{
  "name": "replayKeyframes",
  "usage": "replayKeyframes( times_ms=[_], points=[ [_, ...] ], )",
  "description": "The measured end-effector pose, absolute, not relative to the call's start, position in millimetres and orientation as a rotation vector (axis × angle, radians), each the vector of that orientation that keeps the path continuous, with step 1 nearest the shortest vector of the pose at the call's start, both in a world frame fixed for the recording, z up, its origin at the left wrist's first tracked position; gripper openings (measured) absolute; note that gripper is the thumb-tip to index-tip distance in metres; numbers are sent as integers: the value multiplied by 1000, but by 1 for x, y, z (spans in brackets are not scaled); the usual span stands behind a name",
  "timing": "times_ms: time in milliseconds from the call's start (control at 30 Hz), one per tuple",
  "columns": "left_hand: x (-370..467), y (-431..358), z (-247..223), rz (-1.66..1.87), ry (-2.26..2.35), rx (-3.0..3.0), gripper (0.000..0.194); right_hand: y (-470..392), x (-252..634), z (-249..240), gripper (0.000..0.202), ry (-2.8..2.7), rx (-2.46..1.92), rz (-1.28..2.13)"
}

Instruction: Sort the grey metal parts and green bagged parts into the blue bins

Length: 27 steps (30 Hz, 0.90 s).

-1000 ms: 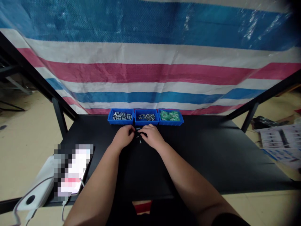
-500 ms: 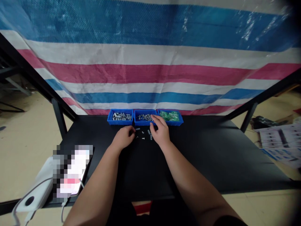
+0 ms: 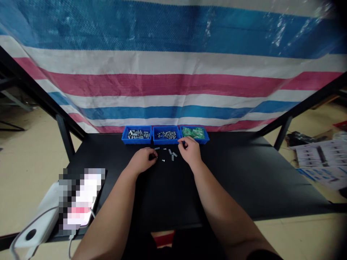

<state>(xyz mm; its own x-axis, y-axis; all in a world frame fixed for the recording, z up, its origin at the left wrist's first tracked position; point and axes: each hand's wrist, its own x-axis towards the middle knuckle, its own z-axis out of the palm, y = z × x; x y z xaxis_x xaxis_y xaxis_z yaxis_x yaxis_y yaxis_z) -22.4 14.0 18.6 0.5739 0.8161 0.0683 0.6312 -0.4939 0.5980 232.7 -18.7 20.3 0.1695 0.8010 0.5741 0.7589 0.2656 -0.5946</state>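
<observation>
My left hand (image 3: 143,160) rests low over the black table, thumb and fingers closed together around a small bright screw at their tips. Just beyond it lies a grey cylindrical spacer (image 3: 157,148). My right hand (image 3: 191,150) is at the front edge of the right-hand tray, its thumb and forefinger pinched; what they hold is too small to make out. Between the hands are a far screw (image 3: 165,149), a nearer screw (image 3: 163,160) and a small group of grey spacers (image 3: 172,157).
Three blue trays stand in a row at the back: one of spacers (image 3: 138,134), one of screws (image 3: 167,135), one of green packets (image 3: 193,133). A phone (image 3: 86,196) and a white power bank (image 3: 40,213) with cables lie left. A striped sheet (image 3: 173,85) hangs behind.
My right hand has drawn back from the screw tray toward the right, its fingers now pinched. My left fingertips have closed at the nearby screw. One loose spacer by the others now lies differently.
</observation>
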Motion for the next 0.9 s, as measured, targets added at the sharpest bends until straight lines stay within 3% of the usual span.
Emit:
replayKeyframes(
  times_ms=[433, 733, 900],
  points=[
    [-24, 15, 24, 545, 1245, 2198, 11, -20, 238, 16, 13, -1705, -1607, 278],
    [-34, 26, 28, 1347, 1722, 2012, 19, -29, 245, 19, 29, -1970, -1640, 589],
    [-39, 36, 27, 1454, 1945, 1967, 21, -26, 247, 13, 29, -1995, -1617, 566]
  ],
)
